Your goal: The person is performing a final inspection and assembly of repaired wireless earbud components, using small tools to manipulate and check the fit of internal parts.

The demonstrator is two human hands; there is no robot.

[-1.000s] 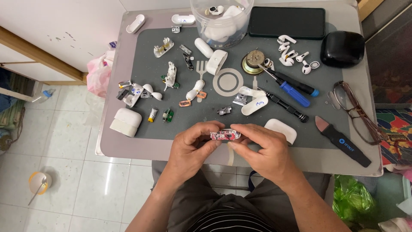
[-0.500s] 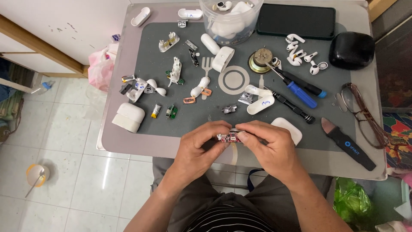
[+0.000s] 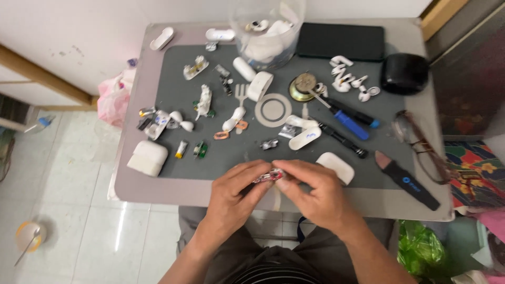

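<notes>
Small reddish circuit part [image 3: 269, 175] is pinched between closed fingers of left hand [image 3: 234, 189] and right hand [image 3: 315, 192] above the grey tabletop [image 3: 158, 189] edge, best kept steadied low.

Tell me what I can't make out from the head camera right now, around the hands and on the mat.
- Small reddish part: mostly covered by the fingers of the left hand and right hand, blurred; its kind is unclear.
- Clear jar: top cut off by the upper edge.
- Tiny circuit pieces on the grey mat: too small to read detail.
- Black case: closed, contents hidden.
</notes>
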